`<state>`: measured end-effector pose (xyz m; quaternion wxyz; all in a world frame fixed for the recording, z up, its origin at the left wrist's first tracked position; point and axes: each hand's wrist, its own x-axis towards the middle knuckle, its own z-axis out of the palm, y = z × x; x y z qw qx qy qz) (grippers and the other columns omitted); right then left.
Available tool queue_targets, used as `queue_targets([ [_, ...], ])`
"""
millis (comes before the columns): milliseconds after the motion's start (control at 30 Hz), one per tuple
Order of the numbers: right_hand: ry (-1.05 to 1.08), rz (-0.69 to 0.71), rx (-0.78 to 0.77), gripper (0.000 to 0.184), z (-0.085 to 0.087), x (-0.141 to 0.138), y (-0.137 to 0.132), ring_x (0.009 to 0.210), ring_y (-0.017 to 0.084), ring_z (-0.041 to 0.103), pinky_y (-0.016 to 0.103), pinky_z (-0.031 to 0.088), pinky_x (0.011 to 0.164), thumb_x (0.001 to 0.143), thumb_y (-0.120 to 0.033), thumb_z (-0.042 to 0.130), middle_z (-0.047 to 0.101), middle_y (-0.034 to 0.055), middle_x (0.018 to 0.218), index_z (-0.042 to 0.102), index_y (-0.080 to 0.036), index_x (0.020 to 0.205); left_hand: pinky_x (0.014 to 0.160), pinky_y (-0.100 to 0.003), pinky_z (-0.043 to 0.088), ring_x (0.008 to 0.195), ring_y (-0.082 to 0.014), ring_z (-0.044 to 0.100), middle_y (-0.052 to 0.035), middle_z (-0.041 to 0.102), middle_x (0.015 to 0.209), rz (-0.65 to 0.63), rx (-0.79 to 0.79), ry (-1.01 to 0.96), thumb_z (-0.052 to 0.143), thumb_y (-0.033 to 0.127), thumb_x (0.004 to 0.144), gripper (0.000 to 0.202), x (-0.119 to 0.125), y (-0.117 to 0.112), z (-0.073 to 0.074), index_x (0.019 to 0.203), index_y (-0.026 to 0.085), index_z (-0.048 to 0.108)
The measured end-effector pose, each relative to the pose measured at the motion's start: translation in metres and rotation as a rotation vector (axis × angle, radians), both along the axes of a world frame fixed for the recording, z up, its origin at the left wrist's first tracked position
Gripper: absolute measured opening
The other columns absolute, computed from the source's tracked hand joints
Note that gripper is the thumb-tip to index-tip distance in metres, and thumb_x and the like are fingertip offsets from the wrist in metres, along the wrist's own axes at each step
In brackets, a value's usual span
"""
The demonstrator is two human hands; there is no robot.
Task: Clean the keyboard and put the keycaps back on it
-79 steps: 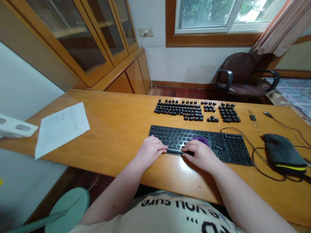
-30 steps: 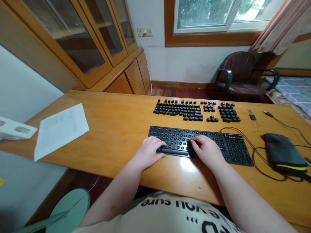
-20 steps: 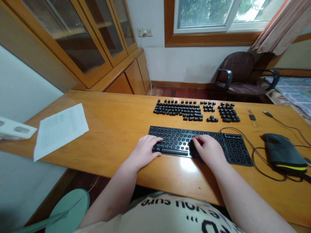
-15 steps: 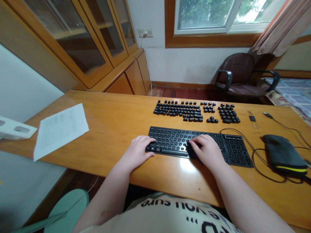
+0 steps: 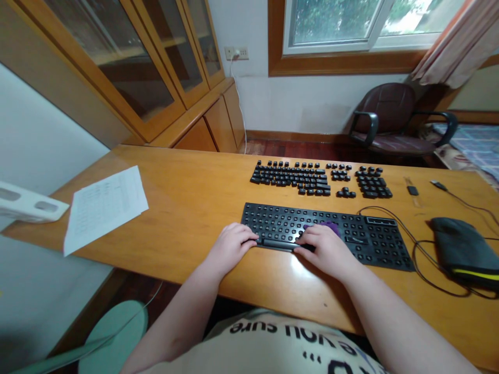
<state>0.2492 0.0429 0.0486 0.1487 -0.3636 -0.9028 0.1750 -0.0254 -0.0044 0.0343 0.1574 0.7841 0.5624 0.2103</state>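
Observation:
A black keyboard lies on the desk, most of its keycaps off, its long space bar in place at the front. My left hand is closed on the keyboard's front left corner, finger and thumb near the space bar's left end. At the bar's right end, my right hand has thumb and fingers pinched together. A bunched purple cloth shows under and behind the right hand, partly hidden by it. Loose black keycaps are laid out in keyboard order beyond the keyboard.
Printed sheets lie on the desk at the left beside a white slotted object. On the right are a dark pouch, looped cable, a USB plug and a small black piece. An armchair stands beyond.
My right hand has come down to the space bar's front edge, uncovering the purple cloth. My left hand has shifted slightly down and right along the keyboard's front. The view has shifted a little.

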Motion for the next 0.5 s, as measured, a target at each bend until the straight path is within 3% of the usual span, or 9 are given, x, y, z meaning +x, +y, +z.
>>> queue_targets([
  [333, -0.005, -0.022, -0.008, 0.013, 0.0027, -0.0010, -0.0003, 0.076, 0.019, 0.056, 0.034, 0.042, 0.072, 0.079, -0.032, 0.061, 0.064, 0.0043, 0.075, 0.066, -0.020, 0.078, 0.088, -0.036, 0.043, 0.095, -0.0199, 0.056, -0.0037, 0.065, 0.099, 0.034, -0.033, 0.002, 0.064, 0.027, 0.078, 0.021, 0.0022, -0.0026, 0.0077, 0.098, 0.023, 0.064],
  [500, -0.009, -0.024, -0.018, 0.013, 0.0037, -0.0012, -0.0012, 0.077, 0.019, 0.056, 0.033, 0.041, 0.073, 0.079, -0.032, 0.061, 0.064, 0.0040, 0.076, 0.065, -0.020, 0.078, 0.084, -0.034, 0.044, 0.091, -0.0191, 0.057, -0.0027, 0.066, 0.092, 0.038, -0.063, -0.012, 0.066, 0.028, 0.077, 0.014, -0.0030, 0.0018, 0.0037, 0.089, 0.023, 0.067],
])
